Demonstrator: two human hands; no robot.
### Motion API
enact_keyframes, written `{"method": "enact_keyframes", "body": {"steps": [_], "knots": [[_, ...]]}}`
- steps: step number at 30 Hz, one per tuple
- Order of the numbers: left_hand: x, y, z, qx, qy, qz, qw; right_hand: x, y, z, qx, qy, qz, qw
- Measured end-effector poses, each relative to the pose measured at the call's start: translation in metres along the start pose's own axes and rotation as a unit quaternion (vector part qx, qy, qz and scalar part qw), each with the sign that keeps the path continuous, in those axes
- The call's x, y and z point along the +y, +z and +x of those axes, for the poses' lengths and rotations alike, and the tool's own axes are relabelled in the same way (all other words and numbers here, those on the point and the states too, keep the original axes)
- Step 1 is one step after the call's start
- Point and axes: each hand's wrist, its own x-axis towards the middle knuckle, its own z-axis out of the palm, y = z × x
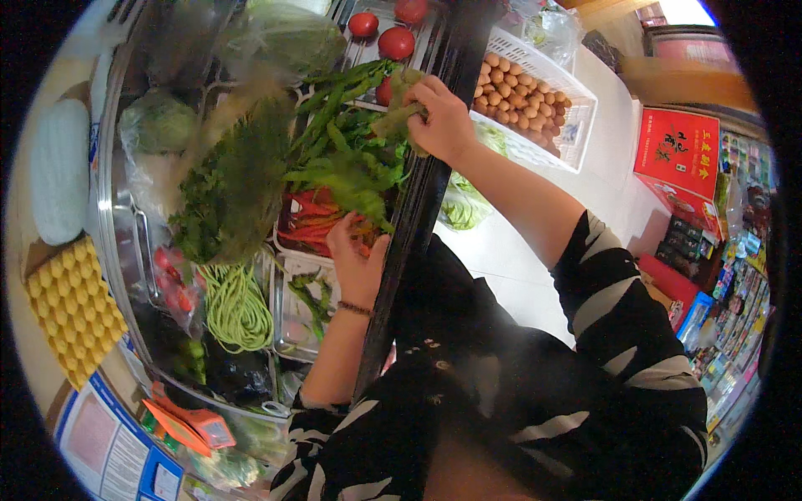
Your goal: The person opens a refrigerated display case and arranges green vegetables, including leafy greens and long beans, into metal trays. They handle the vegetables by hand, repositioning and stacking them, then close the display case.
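My right hand [438,119] has its fingers closed on a bunch of dull green leafy vegetable [407,109] near the case's black front edge. Below it lie long green peppers [319,119] and loose leafy greens [351,172]. My left hand [358,253], with a dark bracelet at the wrist, has fingers and thumb apart over the red chillies [310,216] in a white-rimmed tray. Its fingertips are close to the chillies and the drooping leaves; whether they touch is unclear. A few green peppers [313,294] lie in the metal tray to the left of the wrist.
Tomatoes [396,44] sit in a tray at the top. Herbs [232,181], green long beans [238,310] and a bagged cabbage [156,122] fill the case farther left. A white basket [583,119] of eggs and a lettuce [463,206] are to the right. A yellow egg tray [75,310] lies far left.
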Motion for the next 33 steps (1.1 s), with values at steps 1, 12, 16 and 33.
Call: {"method": "enact_keyframes", "body": {"steps": [1,12,16,33], "knots": [[-0.012,0.007,0.014,0.001,0.023,0.060,0.998,0.000,-0.001,-0.001,0.003,0.004,0.009,1.000],[-0.016,0.066,0.273,-0.179,0.233,0.378,0.878,-0.006,-0.008,0.000,-0.008,-0.001,0.048,0.999],[-0.018,0.087,0.310,-0.197,0.155,0.516,0.819,-0.005,-0.007,0.000,-0.034,0.003,0.044,0.998],[-0.057,0.052,0.355,-0.306,0.077,0.407,0.857,-0.003,-0.007,0.000,-0.020,-0.006,0.032,0.999]]}}
